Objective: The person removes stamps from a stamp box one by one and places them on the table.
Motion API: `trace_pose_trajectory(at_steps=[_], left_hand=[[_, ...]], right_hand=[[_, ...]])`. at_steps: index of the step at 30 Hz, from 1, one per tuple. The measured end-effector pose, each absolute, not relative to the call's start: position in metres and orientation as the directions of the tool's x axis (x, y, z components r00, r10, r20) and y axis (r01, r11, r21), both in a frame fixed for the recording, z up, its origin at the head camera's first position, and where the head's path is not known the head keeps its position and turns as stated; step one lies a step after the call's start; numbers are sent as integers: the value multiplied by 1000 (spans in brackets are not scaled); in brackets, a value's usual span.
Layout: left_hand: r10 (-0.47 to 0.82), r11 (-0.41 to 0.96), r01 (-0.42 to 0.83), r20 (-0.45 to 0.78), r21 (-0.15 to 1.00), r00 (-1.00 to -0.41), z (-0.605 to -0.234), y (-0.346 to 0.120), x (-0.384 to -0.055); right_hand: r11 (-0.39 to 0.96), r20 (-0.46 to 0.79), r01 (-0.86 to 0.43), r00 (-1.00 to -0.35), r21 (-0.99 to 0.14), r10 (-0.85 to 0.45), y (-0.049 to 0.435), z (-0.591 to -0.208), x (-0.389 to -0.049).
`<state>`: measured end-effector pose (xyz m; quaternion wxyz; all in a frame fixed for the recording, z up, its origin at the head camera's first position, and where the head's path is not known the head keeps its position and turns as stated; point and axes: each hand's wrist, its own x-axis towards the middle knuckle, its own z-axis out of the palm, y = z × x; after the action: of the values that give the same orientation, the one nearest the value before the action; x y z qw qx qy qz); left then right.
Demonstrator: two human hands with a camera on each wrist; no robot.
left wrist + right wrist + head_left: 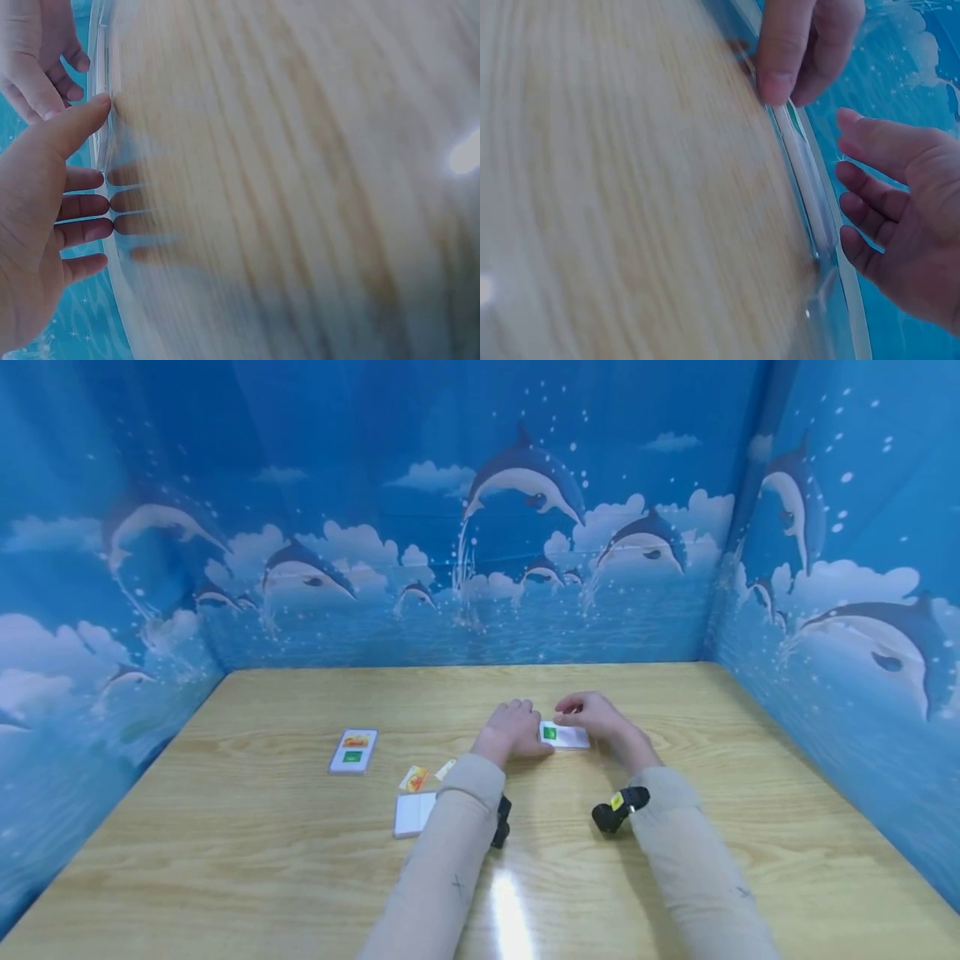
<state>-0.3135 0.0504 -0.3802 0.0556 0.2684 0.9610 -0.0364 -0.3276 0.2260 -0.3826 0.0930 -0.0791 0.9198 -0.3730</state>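
Observation:
A flat white rectangular case (572, 737) with a green label (550, 732) at its left end lies on the table between my hands. My left hand (516, 731) rests at the case's left end, its fingers straight on the tabletop. In the left wrist view, the thumb (88, 112) lies against the case's edge. My right hand (600, 717) hovers over the case's right part, fingers loosely bent. From the right wrist view, the right hand (911, 199) stands apart from the case's side (804, 172), and nothing shows between its fingers.
Farther left lies a similar white case (353, 752) with orange and green labels. Nearer me are a plain white case (413, 815), partly behind my left sleeve, an orange picture card (414, 778) and a small white piece (445, 769). Dolphin-printed curtains (360, 610) enclose the wooden table (262, 860).

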Motion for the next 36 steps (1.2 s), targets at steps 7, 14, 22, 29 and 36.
trace_pose_trajectory(at_steps=[7,14,22,29,36], left_hand=[[525,845,534,-128,-46,-842,-379,50,-313],[529,843,535,-105,-44,-842,-377,49,-313],[527,844,534,-105,-55,-843,-376,48,-312],[528,844,534,-105,-41,-843,-377,49,-311],[526,846,532,-110,-38,-843,-378,49,-310]], right_hand=[[722,-103,-159,-947,-673,-305,216,-386,-326],[723,-89,-184,-943,-666,-322,215,-389,-326],[742,-109,-144,-953,-655,-281,213,-391,-326],[746,-100,-142,-958,-651,-270,213,-393,-327],[747,-102,-126,-963,-653,-251,213,-393,-326]])
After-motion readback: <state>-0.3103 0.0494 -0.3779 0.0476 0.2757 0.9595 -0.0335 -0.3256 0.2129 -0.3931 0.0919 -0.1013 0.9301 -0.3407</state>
